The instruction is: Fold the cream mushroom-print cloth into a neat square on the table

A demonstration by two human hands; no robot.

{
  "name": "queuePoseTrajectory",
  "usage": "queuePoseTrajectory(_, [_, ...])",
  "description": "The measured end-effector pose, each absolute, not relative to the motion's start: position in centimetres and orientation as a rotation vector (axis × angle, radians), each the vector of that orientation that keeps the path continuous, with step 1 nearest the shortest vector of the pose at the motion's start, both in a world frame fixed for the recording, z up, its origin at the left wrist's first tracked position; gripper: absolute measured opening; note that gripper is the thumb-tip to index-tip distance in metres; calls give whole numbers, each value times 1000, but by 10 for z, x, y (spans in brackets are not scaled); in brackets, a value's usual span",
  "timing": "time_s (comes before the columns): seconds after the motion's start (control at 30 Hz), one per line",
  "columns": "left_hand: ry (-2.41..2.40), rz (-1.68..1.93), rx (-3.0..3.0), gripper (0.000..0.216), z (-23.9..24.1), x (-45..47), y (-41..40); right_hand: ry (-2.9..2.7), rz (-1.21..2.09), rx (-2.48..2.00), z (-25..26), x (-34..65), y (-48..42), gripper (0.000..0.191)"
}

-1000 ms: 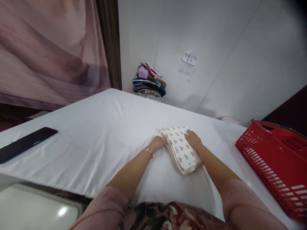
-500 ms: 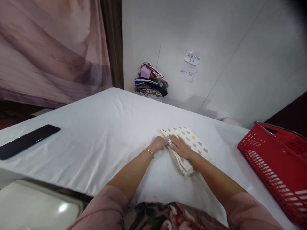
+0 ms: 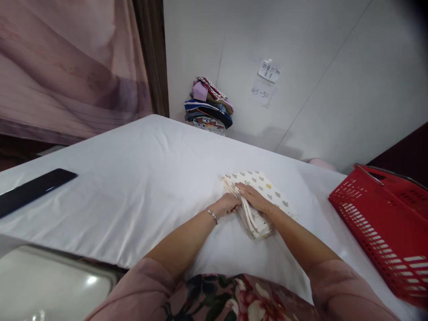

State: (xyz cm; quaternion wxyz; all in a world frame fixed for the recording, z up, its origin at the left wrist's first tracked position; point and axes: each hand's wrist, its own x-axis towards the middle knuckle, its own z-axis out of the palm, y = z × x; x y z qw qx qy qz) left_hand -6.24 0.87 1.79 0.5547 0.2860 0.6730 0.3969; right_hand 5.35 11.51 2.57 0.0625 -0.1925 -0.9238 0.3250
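A cream folded cloth [image 3: 271, 192] printed with grey, yellow and green motifs lies on the white-covered table, right of centre. Its layered folds face left and towards me. My left hand [image 3: 229, 203], with a silver bracelet on the wrist, is closed at those folds, fingers curled around the edge of the layers. Lying across the top of the cloth beside the folds is my right hand [image 3: 253, 196], palm down with its fingers stretched out. The left fingertips are partly hidden by the cloth.
A red perforated basket [image 3: 384, 223] stands at the right edge of the table [image 3: 160, 165]. Folded fabrics [image 3: 209, 107] are piled by the wall. A dark flat object [image 3: 36, 189] lies at the left. Below it is a pale, shiny surface [image 3: 53, 285].
My left hand has moved slightly right, further into the folds, and its fingers have curled tighter. The near-left folds are bunched and raised more. My right hand remains on top of the cloth.
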Motion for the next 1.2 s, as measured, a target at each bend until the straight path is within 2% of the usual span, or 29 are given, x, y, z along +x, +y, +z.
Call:
queuePoseTrajectory(0.17, [1605, 954, 667, 24, 21, -58, -1, -2764, 939, -542, 24, 55, 119, 57])
queuePoseTrajectory(0.4, [1635, 971, 659, 22, 22, -55, -9, -2825, 708, -400, 17, 57, 123, 51])
queuePoseTrajectory(0.73, [1580, 956, 693, 30, 19, -40, -14, -2773, 840, -627, 32, 62, 93, 48])
queuePoseTrajectory(1.2, [1635, 905, 845, 32, 14, -53, -19, -2866, 806, -517, 13, 76, 82, 49])
